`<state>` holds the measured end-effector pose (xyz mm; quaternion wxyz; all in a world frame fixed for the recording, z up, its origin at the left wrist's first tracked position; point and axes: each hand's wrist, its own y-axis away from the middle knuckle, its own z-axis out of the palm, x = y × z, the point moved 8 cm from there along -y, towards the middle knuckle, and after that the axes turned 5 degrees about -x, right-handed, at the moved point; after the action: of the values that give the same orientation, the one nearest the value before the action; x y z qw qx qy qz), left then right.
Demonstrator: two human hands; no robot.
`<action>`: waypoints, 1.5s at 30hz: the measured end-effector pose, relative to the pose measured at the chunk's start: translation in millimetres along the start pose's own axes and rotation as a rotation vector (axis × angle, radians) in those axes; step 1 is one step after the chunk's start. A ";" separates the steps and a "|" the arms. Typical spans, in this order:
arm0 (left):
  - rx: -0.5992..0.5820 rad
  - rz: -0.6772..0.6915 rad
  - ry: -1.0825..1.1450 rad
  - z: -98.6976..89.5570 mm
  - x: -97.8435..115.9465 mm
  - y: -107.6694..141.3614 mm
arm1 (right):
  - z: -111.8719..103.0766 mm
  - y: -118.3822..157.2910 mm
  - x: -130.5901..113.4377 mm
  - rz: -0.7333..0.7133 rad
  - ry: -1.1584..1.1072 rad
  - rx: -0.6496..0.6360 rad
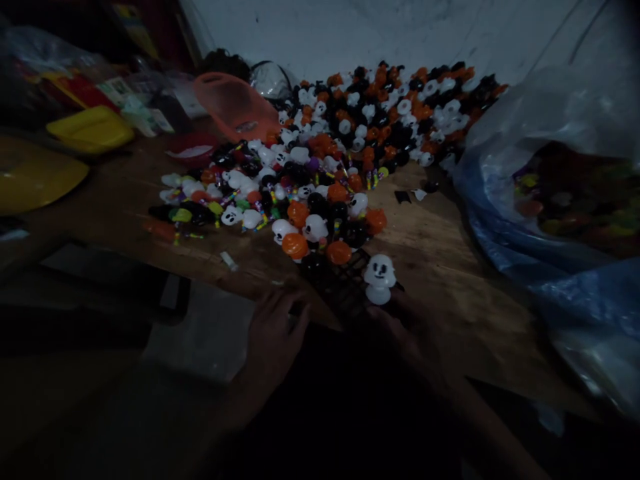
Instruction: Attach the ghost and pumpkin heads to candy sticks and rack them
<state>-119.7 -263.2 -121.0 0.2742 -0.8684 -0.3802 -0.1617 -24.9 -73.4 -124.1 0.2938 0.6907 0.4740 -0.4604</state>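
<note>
A white ghost-faced toy stands upright at the fingertips of my right hand, which is closed on its lower part. My left hand rests at the table's front edge, its fingers loosely bent and the thumb apart, with nothing plainly in it. Between my hands lies a dark lattice-sided basket. At its far end sit several orange pumpkin toys, white ghost toys and black ones. The light is dim, so finger details are hard to make out.
A large heap of orange, black and white toy parts lies against the wall. Nearer is a pile of toys with colourful wrapped pieces. An orange scoop-shaped basket and a yellow container stand left; a filled plastic bag stands right.
</note>
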 end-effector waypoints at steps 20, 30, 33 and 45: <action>-0.107 -0.136 0.010 34.4 5.7 -10.4 | 38.7 -14.4 -7.8 -0.192 0.273 0.203; -0.073 -0.104 0.054 45.1 7.0 -13.8 | 43.0 -7.0 -5.2 -0.338 0.341 0.191; -0.015 -0.078 0.076 41.3 7.9 -13.3 | 43.5 -5.5 -7.0 -0.363 0.357 0.212; -0.057 -0.053 0.094 42.8 9.4 -15.7 | 49.4 -13.4 -16.2 -0.353 0.315 0.037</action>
<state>-122.2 -223.4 -144.9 0.2625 -0.8570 -0.3849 -0.2201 -57.0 -116.2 -128.8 0.1188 0.6656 0.6189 -0.3998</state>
